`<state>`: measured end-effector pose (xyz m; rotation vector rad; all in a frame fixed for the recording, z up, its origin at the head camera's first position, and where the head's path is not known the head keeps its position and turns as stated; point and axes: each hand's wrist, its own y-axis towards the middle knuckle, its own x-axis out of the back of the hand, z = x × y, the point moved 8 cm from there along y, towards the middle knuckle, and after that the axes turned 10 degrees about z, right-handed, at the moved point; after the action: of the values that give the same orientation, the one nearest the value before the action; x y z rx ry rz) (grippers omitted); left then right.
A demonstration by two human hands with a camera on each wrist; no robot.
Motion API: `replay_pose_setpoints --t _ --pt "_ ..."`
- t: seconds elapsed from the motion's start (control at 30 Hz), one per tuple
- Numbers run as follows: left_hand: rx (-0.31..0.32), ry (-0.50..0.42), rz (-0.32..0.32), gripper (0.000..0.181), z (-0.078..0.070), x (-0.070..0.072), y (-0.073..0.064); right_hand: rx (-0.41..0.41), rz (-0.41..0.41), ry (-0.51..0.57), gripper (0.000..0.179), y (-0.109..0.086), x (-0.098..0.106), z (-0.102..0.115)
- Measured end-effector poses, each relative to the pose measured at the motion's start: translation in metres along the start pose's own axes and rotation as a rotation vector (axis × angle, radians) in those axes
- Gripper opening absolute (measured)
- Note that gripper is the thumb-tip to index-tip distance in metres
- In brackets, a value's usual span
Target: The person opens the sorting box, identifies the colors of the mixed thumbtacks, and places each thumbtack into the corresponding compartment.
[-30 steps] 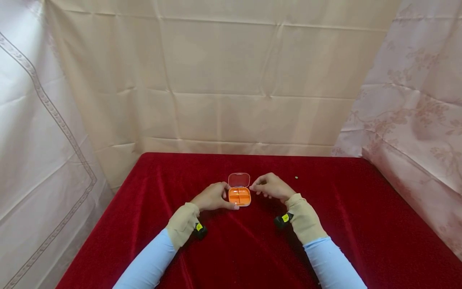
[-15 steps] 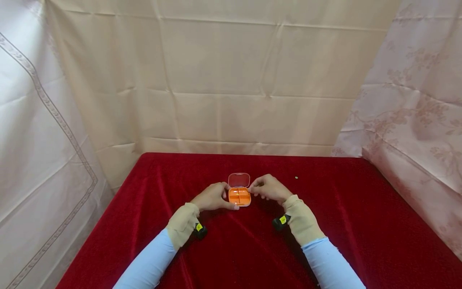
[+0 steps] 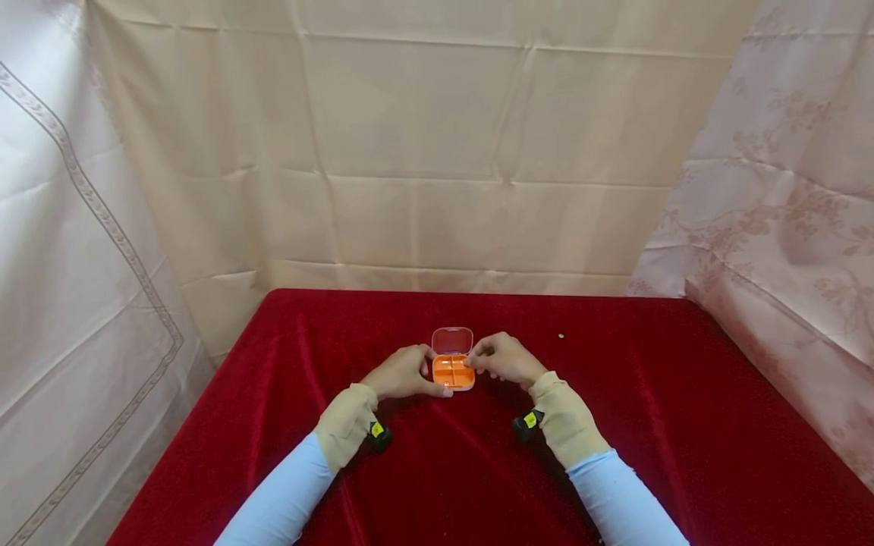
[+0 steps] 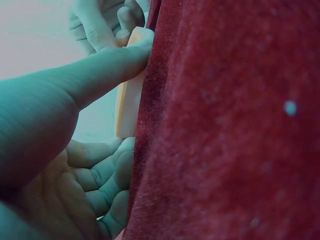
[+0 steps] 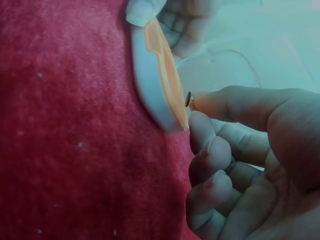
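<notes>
On the red cloth sits an orange and white pill box (image 3: 444, 374), its inside split by a cross-shaped divider. Its clear lid (image 3: 452, 340) stands raised at the back. My left hand (image 3: 405, 371) holds the box from the left, thumb at the front edge and fingers toward the back. Over the box's right back compartment, my right hand (image 3: 508, 359) pinches a small dark disc (image 5: 188, 98) between thumb and index finger. In the right wrist view the disc is right at the orange rim, and the other fingers curl below it.
A tiny pale round piece (image 3: 561, 335) lies on the red-covered table (image 3: 683, 425), right of and beyond my right hand. Beige curtain (image 3: 410, 152) hangs behind the table, with patterned cloth at both sides. A black camera sits on each wrist.
My right hand has moved left, from beside the box to over its right back compartment, still pinching. The left hand and the box stay where they were.
</notes>
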<state>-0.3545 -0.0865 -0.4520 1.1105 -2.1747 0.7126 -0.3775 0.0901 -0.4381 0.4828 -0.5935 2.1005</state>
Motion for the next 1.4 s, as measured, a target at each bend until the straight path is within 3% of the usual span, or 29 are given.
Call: replay_pose_setpoints --t 0.7,1.4 --pt "-0.022 -0.024 -0.002 0.062 -0.0017 -0.0006 0.0 0.007 -0.073 -0.033 0.007 0.0024 -0.0051 -0.0017" --pt "-0.015 -0.031 -0.006 0.061 -0.0004 0.0004 0.0002 -0.006 -0.061 -0.026 0.007 0.0031 0.0033 -0.0046"
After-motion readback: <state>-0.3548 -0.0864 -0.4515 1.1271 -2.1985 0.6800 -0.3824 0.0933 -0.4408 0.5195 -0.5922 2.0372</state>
